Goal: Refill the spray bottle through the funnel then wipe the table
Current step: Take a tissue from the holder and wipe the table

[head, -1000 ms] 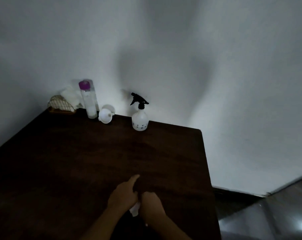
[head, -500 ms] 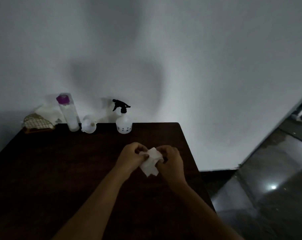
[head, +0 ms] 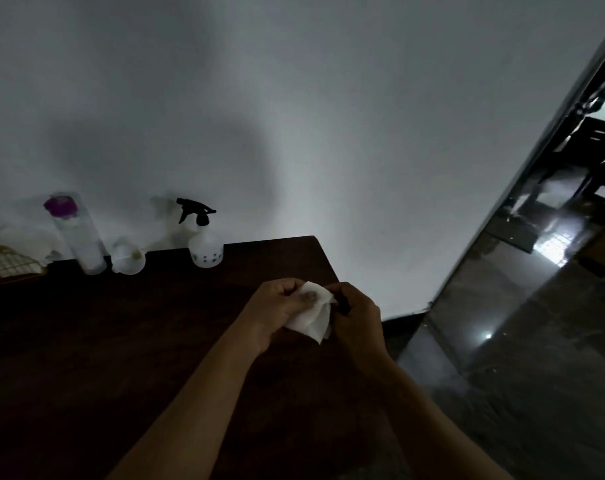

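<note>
Close to you, your left hand (head: pixel 277 308) and your right hand (head: pixel 354 311) are both curled shut on a white tissue (head: pixel 311 315). You hold it up over the near right part of the dark table (head: pixel 128 358). Each hand pinches one side, and a corner hangs down between them.

Here is what could go wrong. The tissue looks thin, so if you pull your hands apart too hard it may rip. If it stays bunched up, it may only wipe a small strip of the table.

Farther back, by the wall, stands the spray bottle (head: pixel 205 249) with its black top on. Just left of it lies the funnel (head: pixel 128 259), tipped on its side. Next to that is a tall clear bottle (head: pixel 77 235) with a purple cap. At the far left corner is a wire basket (head: pixel 6 263) with something white on it; the room is dim, so I cannot tell what it is.

Nothing stands between your hands and the bare table in front of you.
</note>
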{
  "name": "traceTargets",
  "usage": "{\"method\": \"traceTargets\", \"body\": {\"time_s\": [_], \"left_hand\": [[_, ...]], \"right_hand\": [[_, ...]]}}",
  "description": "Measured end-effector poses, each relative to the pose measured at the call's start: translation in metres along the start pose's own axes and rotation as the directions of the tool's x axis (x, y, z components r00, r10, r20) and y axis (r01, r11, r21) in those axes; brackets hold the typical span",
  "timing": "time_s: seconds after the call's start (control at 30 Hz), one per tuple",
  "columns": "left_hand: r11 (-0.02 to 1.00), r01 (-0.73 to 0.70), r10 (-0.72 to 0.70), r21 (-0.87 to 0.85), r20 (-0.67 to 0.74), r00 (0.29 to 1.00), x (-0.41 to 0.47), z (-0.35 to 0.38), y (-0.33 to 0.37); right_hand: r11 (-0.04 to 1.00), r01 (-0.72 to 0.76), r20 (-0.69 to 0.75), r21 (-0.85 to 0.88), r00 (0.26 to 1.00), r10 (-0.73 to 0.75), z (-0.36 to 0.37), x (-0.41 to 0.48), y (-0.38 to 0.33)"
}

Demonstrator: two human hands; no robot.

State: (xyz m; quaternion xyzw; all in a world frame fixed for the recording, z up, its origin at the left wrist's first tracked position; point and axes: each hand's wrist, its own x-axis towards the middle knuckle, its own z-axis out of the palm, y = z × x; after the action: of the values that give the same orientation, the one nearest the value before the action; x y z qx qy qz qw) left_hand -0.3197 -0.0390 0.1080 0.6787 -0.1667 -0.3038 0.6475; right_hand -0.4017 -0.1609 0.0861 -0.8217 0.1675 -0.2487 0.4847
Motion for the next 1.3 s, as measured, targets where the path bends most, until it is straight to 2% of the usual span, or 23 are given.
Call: {"method": "traceTargets", "body": {"time_s": [0.13,0.23,0.33,0.47,0.53,0.6,0.67,0.73,0.83,0.9,0.93,1.03,1.1,1.17,1.2,1.27,1.3], "left_hand": [[0.991,-0.055,0.064,0.123,-0.07,0.995,-0.002,0.005,-0.008],[0.965,-0.082,0.116,0.249,-0.127,0.985,-0.004,0.006,-0.018],[0.921,-0.107,0.18,0.374,-0.166,0.97,0.001,0.002,-0.032],[0.839,-0.048,0.194,0.542,-0.216,0.957,0.008,0.0,-0.05],[0.873,-0.042,0.187,0.485,-0.253,0.949,0.014,-0.005,-0.058],[0.933,0.01,0.113,0.361,-0.317,0.942,0.021,-0.012,-0.068],[0.95,0.079,0.047,0.301,-0.39,0.92,0.029,-0.021,-0.082],[0.948,0.155,0.008,0.277,-0.51,0.86,0.039,-0.029,-0.101],[0.931,0.305,-0.081,0.201,-0.7,0.709,0.047,-0.035,-0.128],[0.897,0.403,-0.118,0.183,-0.779,0.616,0.046,-0.034,-0.141],[0.876,0.455,-0.145,0.162,-0.811,0.567,0.047,-0.033,-0.149],[0.792,0.593,-0.204,0.146,-0.852,0.483,0.048,-0.027,-0.17],[0.737,0.652,-0.203,0.179,-0.861,0.466,0.048,-0.02,-0.188],[0.681,0.683,-0.126,0.265,-0.876,0.466,0.049,-0.011,-0.202],[0.669,0.686,-0.086,0.285,-0.888,0.452,0.05,-0.008,-0.207],[0.698,0.671,-0.053,0.251,-0.916,0.398,0.051,-0.003,-0.211],[0.73,0.651,-0.056,0.209,-0.931,0.361,0.051,-0.003,-0.211]], "right_hand": [[0.997,-0.067,0.073,0.028,0.995,0.065,0.004,-0.003,0.008],[0.967,-0.133,0.117,0.216,0.987,0.109,0.014,-0.009,0.009],[0.974,-0.111,0.141,0.195,0.986,0.084,0.024,-0.008,0.013],[0.888,-0.334,0.288,0.317,0.926,0.245,0.044,0.006,0.031],[0.825,-0.439,0.374,0.355,0.876,0.305,0.054,0.017,0.043],[0.833,-0.479,0.393,0.277,0.848,0.356,0.062,0.028,0.058],[0.924,-0.383,0.289,0.006,0.885,0.365,0.065,0.044,0.077],[0.946,-0.245,0.231,-0.211,0.928,0.292,0.064,0.061,0.099],[0.949,-0.095,0.297,-0.299,0.936,0.188,0.063,0.091,0.133],[0.91,0.084,0.395,-0.405,0.914,0.092,0.067,0.111,0.153],[0.866,0.18,0.477,-0.467,0.876,0.075,0.073,0.12,0.165],[0.713,0.4,0.647,-0.575,0.756,0.098,0.097,0.131,0.192],[0.62,0.512,0.714,-0.594,0.691,0.114,0.118,0.125,0.201],[0.582,0.628,0.785,-0.517,0.618,0.03,0.135,0.116,0.2],[0.577,0.706,0.849,-0.41,0.527,-0.042,0.14,0.109,0.198],[0.549,0.832,0.963,-0.081,0.207,-0.172,0.136,0.082,0.193],[0.527,0.847,0.979,0.07,0.044,-0.201,0.126,0.065,0.191]]}}
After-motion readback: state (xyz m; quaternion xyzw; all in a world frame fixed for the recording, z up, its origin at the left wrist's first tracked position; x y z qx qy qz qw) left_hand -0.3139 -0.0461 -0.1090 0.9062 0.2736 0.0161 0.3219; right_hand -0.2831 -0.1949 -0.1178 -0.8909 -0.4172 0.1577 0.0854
